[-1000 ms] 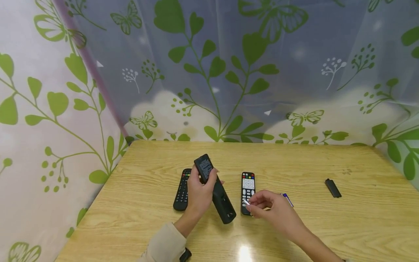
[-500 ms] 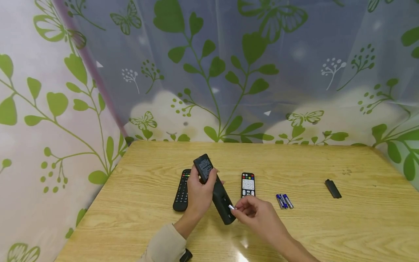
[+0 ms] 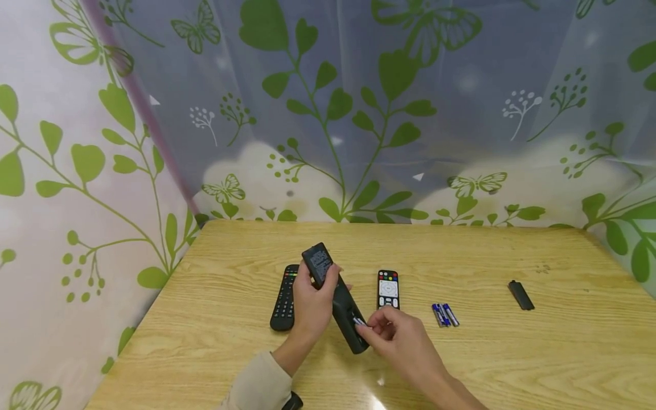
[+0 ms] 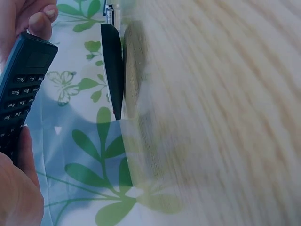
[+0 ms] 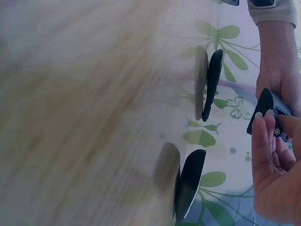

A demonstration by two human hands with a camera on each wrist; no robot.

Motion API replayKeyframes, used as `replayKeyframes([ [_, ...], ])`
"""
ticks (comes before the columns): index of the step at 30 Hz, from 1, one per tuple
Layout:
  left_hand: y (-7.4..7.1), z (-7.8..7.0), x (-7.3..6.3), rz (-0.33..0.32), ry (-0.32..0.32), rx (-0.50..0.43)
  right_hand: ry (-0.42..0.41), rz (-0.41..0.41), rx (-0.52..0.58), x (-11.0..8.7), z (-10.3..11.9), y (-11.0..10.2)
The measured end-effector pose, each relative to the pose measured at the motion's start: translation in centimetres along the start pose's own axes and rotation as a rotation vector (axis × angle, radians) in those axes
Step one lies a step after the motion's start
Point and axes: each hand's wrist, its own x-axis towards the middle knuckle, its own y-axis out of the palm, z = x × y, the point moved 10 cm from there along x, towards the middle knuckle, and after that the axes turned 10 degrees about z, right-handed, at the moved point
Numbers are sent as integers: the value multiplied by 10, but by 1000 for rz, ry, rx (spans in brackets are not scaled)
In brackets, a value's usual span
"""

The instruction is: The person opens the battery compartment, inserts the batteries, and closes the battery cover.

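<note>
My left hand (image 3: pixel 314 304) grips a black remote control (image 3: pixel 344 310), its labelled back turned up and its battery compartment uncovered at the near end. In the left wrist view the keypad side of this remote control (image 4: pixel 21 89) shows. My right hand (image 3: pixel 402 339) pinches a small silvery battery (image 3: pixel 359 322) between thumb and fingers, right at the compartment. The right wrist view shows the battery's round end (image 5: pixel 277 132) by the fingertips; most of it is hidden by the hand.
On the wooden table (image 3: pixel 230 250), a black remote control (image 3: pixel 284 299) lies left and a white-buttoned remote control (image 3: pixel 388 289) lies behind my right hand. Several blue-and-silver batteries (image 3: pixel 445 315) sit to the right, with a black battery cover (image 3: pixel 521 295) farther right. A patterned cloth (image 3: pixel 328 142) hangs behind.
My right hand has moved left with the battery, from over the white-buttoned remote control to the open compartment, and the battery now sits lower in it. My left hand stays nearly still.
</note>
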Motion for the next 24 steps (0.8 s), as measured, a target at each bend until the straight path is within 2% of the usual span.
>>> replayKeyframes([
  [7,-1,2,0,-7,-16,-21,81,30,83,4,-9,5],
  [15,-4,1,2,-35,-13,-20,83,104,288,10,-17,15],
  [19,-7,14,5,-47,-21,-34,103,115,316,10,-21,17],
  [24,-10,27,7,-42,-5,-41,112,83,293,8,-19,16],
])
